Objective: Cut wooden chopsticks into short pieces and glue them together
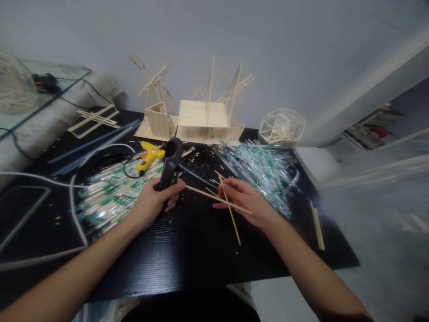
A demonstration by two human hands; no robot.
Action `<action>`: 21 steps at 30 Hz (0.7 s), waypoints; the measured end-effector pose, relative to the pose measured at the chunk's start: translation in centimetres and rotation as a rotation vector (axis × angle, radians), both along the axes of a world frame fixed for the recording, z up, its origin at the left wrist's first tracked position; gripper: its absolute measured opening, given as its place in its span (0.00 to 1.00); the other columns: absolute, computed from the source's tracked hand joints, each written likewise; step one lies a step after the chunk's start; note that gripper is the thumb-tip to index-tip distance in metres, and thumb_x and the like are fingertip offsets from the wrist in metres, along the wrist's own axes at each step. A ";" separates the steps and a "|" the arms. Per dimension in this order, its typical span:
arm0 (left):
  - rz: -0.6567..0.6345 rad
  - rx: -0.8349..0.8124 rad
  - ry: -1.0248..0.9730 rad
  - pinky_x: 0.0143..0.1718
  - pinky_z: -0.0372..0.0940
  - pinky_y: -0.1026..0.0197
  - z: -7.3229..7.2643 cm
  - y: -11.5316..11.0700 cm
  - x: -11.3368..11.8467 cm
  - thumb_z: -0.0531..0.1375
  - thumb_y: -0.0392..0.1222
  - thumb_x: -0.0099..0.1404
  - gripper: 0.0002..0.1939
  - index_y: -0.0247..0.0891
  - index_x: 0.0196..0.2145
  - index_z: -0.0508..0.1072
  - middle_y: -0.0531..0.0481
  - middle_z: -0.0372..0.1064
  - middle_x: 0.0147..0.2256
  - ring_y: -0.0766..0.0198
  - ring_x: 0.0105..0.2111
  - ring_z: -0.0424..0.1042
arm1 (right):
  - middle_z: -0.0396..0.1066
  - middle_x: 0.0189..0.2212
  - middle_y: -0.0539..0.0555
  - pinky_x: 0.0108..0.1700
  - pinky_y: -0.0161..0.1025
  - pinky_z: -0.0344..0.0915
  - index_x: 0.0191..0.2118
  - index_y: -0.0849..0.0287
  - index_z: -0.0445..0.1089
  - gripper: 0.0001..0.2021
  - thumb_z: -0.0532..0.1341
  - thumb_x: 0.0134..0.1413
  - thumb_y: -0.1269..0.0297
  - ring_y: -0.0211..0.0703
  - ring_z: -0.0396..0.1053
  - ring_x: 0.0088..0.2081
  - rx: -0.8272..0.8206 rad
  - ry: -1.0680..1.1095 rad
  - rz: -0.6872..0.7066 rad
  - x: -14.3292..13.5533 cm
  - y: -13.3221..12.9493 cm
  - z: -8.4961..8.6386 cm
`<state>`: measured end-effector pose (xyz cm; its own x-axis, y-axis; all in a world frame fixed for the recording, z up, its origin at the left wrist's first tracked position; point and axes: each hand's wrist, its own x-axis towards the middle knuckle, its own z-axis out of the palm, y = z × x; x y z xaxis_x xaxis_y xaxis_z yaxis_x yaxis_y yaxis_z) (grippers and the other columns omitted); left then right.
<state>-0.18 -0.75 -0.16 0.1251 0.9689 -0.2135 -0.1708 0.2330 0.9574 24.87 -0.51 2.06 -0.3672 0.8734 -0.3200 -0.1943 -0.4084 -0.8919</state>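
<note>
gripping a black tool [170, 158], left hand [154, 197] pinches one stick [201, 192] while right hand [248, 199] pinches a crossing stick [233, 222].

From the person's head, near, above and behind the hands [152, 197] [246, 199], the one camera looks forward and down, over the counter [197, 255], to the wall [284, 53] beyond them.

Left hand [157, 197] and right hand [246, 199]: set apart, fingertips inward.
Left forearm [100, 248] and right forearm [298, 259] converge from the lower corners; left fingers [172, 204] curl in a grip, thumb extended inward; right fingers [232, 184] bend into a pinch.
</note>
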 end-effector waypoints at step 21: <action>0.086 0.046 -0.112 0.14 0.52 0.69 -0.4 0.7 -0.2 0.69 0.43 0.58 0.12 0.36 0.25 0.70 0.58 0.56 0.18 0.72 0.16 0.56 | 0.79 0.34 0.51 0.45 0.43 0.80 0.44 0.57 0.72 0.13 0.71 0.57 0.61 0.41 0.80 0.38 0.108 -0.072 0.078 0.4 0.1 1.1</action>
